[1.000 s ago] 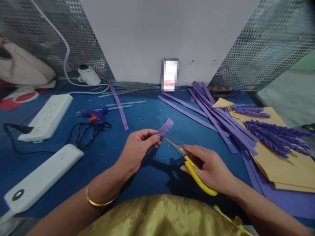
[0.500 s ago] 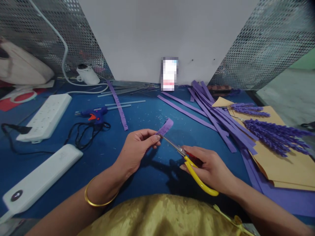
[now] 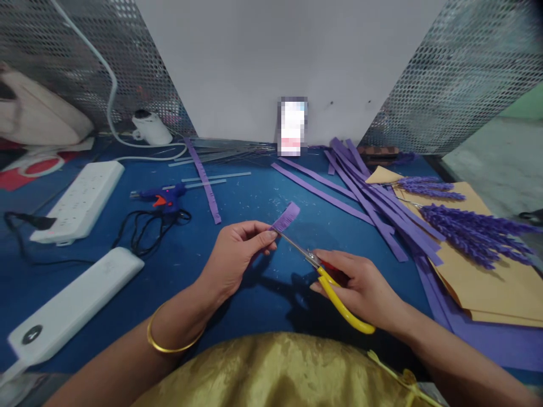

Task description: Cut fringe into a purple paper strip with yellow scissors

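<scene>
My left hand [image 3: 235, 254] pinches a short fringed purple paper strip [image 3: 286, 216] between thumb and fingers, held just above the blue table [image 3: 237, 198]. In my right hand [image 3: 365, 288] are yellow-handled scissors [image 3: 335, 294], fingers wrapped round the handles. The thin blades point up-left and meet the strip's lower edge right at my left fingertips.
Long purple paper strips [image 3: 369, 206] fan out at the right, beside finished purple lavender sprigs [image 3: 470, 232] on brown paper [image 3: 492, 288]. At the left lie a blue glue gun [image 3: 163, 196] with black cord, two white power strips [image 3: 76, 206], and clear glue sticks [image 3: 216, 180].
Almost nothing differs: both hands stay in place with strip and scissors, the blades shifting only slightly at the strip's edge.
</scene>
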The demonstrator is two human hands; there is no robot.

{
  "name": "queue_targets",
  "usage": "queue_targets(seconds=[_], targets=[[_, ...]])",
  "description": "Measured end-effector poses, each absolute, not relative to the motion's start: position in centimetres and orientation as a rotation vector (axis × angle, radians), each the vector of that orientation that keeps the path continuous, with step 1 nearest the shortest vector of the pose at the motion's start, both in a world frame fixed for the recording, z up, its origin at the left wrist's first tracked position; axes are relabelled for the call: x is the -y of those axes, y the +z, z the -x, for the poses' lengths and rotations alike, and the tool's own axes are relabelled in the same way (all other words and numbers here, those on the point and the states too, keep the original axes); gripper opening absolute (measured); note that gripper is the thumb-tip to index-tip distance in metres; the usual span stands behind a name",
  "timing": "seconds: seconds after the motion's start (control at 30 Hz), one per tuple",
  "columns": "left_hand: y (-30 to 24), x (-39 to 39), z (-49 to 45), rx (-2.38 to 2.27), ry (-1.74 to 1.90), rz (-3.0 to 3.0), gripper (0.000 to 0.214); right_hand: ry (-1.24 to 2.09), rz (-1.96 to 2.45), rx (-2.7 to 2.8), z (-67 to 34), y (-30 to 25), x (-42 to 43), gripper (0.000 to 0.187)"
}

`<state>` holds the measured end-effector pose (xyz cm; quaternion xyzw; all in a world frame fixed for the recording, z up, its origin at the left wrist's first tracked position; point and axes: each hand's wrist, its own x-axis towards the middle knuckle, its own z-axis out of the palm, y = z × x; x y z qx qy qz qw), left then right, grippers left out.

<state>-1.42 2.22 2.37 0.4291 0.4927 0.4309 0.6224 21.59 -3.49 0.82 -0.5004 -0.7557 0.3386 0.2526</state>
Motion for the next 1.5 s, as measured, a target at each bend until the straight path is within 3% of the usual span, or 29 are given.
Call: queue_targets(seconds=[0.77, 1.13, 1.5], targets=[[2.2, -2.2, 1.4, -1.134, 0.986, -1.111, 0.016, 0.952, 1.366, 2.061, -21.9, 0.7, 3.4, 0.031], [1.6, -2.5, 1.3, -1.037, 0.958, -0.884, 0.019, 1.002, 1.369, 2.001, -21.7, 0.0, 3.2, 0.020], [3.5, -3.3, 0.7, -1.012, 1.097, -0.965, 0.019, 1.047, 1.352, 1.903, -22.4, 1.4, 2.0, 0.036]])
